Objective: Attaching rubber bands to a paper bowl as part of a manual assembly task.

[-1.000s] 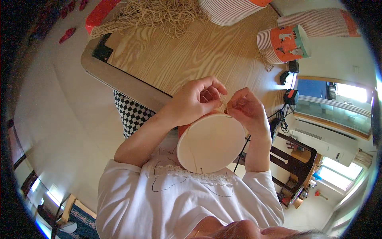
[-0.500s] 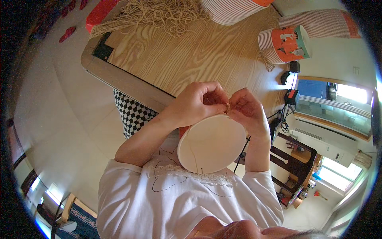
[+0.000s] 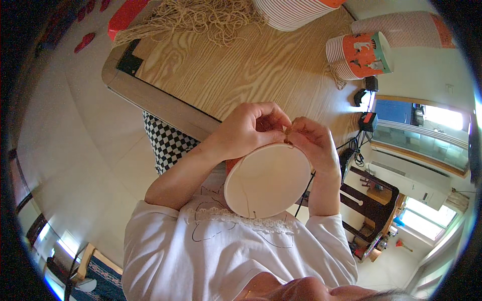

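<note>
A white-lined paper bucket rests against my chest, its round mouth turned up toward me and a sliver of orange outer wall showing at its left. A strand of twine runs down inside it to a small hole near the rim closest to me. At the far rim, my left hand and my right hand meet, fingertips pinched on a short bit of twine. The fingers partly hide how the twine is looped or tied there.
Loose cut twine lies in a heap at the far left of the wooden table, beside a red object. Stacked paper buckets stand at the right, with more behind. Black cables hang past the table's right edge.
My right hand's fingers have come down and in toward the left fingertips, closing over the twine at the rim. The bucket and my left hand have barely moved.
</note>
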Available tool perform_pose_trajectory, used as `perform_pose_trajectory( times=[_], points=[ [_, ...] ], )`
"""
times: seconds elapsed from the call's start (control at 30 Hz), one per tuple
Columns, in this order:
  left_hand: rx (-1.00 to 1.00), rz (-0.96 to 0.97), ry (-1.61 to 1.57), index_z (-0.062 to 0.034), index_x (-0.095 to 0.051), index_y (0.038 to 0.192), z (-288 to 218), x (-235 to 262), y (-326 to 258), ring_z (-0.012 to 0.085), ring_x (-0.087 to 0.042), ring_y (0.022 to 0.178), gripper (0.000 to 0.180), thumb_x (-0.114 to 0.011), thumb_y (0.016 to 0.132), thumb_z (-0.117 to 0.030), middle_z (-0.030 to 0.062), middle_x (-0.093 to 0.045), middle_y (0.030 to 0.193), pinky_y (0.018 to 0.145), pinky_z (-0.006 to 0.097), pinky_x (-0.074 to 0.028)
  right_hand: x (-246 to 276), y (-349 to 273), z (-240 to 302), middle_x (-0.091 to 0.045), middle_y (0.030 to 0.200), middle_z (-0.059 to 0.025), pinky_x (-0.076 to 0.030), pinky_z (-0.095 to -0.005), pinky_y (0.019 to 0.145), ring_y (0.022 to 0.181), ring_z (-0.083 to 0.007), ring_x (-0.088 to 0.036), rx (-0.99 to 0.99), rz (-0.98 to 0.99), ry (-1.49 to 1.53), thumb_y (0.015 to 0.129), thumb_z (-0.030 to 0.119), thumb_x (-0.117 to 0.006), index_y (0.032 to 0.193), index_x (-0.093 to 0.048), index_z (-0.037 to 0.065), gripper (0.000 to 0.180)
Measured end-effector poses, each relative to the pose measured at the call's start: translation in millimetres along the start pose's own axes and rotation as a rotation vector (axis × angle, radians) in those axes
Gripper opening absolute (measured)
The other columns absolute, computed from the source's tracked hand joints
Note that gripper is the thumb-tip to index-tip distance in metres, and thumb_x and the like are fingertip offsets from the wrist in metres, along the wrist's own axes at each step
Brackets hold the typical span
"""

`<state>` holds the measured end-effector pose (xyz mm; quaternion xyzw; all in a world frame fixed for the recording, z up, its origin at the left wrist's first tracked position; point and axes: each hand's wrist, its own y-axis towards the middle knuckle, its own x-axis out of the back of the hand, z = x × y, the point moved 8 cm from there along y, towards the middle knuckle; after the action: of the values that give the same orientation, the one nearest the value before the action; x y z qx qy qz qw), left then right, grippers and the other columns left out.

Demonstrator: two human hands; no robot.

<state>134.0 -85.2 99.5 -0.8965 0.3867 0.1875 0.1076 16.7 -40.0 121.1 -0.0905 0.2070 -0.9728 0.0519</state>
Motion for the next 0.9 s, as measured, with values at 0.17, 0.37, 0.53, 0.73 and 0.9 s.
perform_pose_trajectory(
  times=[0.17, 0.37, 0.53, 0.73, 0.9],
  points=[
    [0.015, -0.024, 0.068, -0.001, -0.062, 0.09, -0.8, 3.0, -0.8, 0.0097, -0.061, 0.076, 0.013, -0.065, 0.077, -0.003, 0.0059, -0.066, 0.08, 0.071, 0.024, -0.049, 0.2, 0.5, 1.4, -0.058, 0.076, 0.0009, -0.043, -0.0212, 0.065, 0.073, -0.0075, -0.053, -0.003, -0.075, 0.084, 0.082, 0.01, -0.061, 0.079, -0.059, 0.002, 0.009],
    [0.013, -0.032, 0.125, -0.0003, -0.064, 0.087, -3.4, 2.1, -1.6, 0.0101, -0.062, 0.073, 0.011, -0.064, 0.077, -0.005, 0.007, -0.066, 0.078, 0.068, 0.024, -0.05, 1.0, 0.8, -2.7, -0.059, 0.076, 0.0007, -0.043, -0.0205, 0.065, 0.073, -0.0071, -0.053, -0.01, -0.048, 0.102, 0.082, 0.011, -0.062, 0.081, -0.059, 0.002, 0.01],
    [-0.004, -0.023, 0.105, 0.0, -0.063, 0.087, -0.5, 2.2, 0.1, 0.0097, -0.061, 0.071, 0.011, -0.064, 0.078, -0.006, 0.0062, -0.065, 0.076, 0.067, 0.024, -0.049, -1.4, -0.1, -3.1, -0.059, 0.076, 0.0014, -0.042, -0.0206, 0.064, 0.072, -0.0063, -0.052, -0.039, -0.053, 0.141, 0.082, 0.013, -0.063, 0.08, -0.06, 0.003, 0.01],
    [0.015, -0.04, 0.079, -0.0004, -0.063, 0.086, -0.1, 4.9, -0.5, 0.0087, -0.061, 0.07, 0.011, -0.064, 0.078, -0.007, 0.0052, -0.065, 0.075, 0.066, 0.024, -0.049, -2.1, 0.3, -1.4, -0.059, 0.075, 0.0022, -0.041, -0.02, 0.064, 0.072, -0.0058, -0.052, -0.029, -0.029, 0.097, 0.082, 0.011, -0.063, 0.079, -0.06, 0.004, 0.009],
    [0.008, -0.073, 0.071, -0.0008, -0.063, 0.088, -1.0, 8.6, -1.2, 0.0089, -0.061, 0.071, 0.011, -0.063, 0.079, -0.007, 0.0052, -0.066, 0.076, 0.067, 0.024, -0.05, -1.9, 1.5, 0.8, -0.058, 0.077, 0.0022, -0.041, -0.02, 0.066, 0.074, -0.006, -0.052, -0.019, -0.034, 0.047, 0.081, 0.009, -0.064, 0.08, -0.06, 0.003, 0.007]
  ],
)
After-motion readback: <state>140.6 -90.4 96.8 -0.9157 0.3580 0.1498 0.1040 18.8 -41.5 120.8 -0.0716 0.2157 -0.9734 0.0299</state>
